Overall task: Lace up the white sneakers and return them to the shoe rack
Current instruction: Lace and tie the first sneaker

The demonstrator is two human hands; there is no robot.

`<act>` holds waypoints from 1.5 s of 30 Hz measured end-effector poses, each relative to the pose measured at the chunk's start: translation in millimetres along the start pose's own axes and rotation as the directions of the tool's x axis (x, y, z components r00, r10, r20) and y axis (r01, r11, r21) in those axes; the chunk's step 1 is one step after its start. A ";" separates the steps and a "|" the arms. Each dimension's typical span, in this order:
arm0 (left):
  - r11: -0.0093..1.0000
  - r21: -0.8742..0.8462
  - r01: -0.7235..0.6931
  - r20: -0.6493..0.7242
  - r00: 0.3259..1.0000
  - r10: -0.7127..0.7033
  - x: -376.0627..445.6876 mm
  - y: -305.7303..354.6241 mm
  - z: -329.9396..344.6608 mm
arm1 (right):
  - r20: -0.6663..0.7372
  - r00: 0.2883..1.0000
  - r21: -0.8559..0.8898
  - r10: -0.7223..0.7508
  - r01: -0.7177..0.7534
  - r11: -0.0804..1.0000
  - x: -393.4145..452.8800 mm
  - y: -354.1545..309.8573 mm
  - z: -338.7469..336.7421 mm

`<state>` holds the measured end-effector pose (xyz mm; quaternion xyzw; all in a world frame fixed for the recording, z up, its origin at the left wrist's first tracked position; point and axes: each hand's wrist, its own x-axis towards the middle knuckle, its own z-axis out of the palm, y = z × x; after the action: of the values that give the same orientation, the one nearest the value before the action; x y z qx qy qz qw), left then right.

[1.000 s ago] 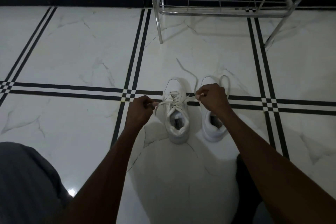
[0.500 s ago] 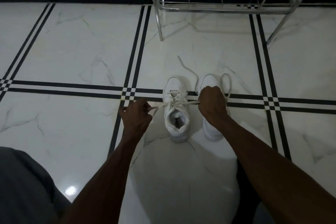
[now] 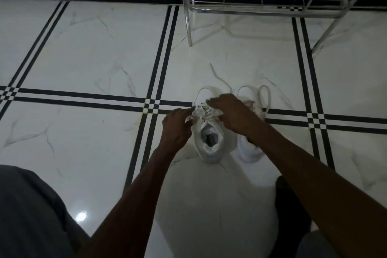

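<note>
Sneakers side by side on floor (image 3: 83, 52), rack (image 3: 261, 9) at 12 o'clock. Left hand (image 3: 177, 126) fingers pinch lace (image 3: 193, 114) on left sneaker (image 3: 209, 146); right hand (image 3: 232, 113) fingers curled over eyelets, grip unclear, steadying for threading.

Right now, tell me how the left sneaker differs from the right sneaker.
Both hands, left hand and right hand, work at the left sneaker, not the right sneaker. The left sneaker's opening shows fully; the right arm partly covers the right sneaker. Both are white, side by side on the floor.
</note>
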<state>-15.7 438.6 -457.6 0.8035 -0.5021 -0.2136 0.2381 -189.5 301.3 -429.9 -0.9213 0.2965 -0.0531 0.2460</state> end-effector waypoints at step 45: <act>0.589 -0.624 0.514 0.279 0.850 -0.446 5.0 2.2 -44.5 | 0.256 0.812 0.578 0.525 -0.564 0.590 20.3 -62.4 32.0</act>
<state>10.6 440.8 -421.4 0.7539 -0.1635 -0.4744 0.4241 -132.7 347.1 -428.6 -0.6497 0.5205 -0.0446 0.5523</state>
